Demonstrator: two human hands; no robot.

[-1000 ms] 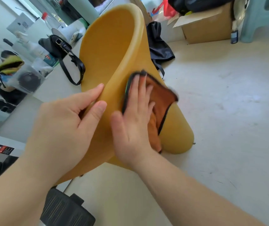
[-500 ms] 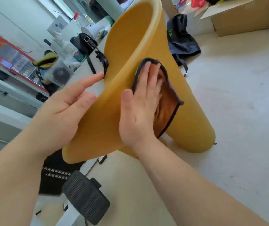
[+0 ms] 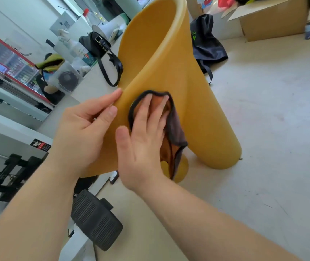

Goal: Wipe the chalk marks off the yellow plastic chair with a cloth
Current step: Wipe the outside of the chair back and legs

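Observation:
The yellow plastic chair (image 3: 171, 59) stands tilted on the floor, its curved shell rising toward the top of the view. My right hand (image 3: 143, 140) lies flat on an orange cloth with a dark border (image 3: 175, 129), pressing it against the chair's outer surface. My left hand (image 3: 82, 127) grips the chair's near edge, with the fingertips curled over the rim just left of the cloth. No chalk marks show on the visible yellow surface.
A black office chair armrest (image 3: 96, 217) sits just below my arms. A white desk (image 3: 86, 87) on the left holds a black handbag (image 3: 101, 46), bottles and a clear box. A dark bag (image 3: 207, 44) and cardboard box (image 3: 270, 21) lie on the floor behind.
My right hand slid the cloth from the chair's right side leftward, toward the near edge by my left hand. My left hand opened briefly, then closed on the rim again. The camera shifted.

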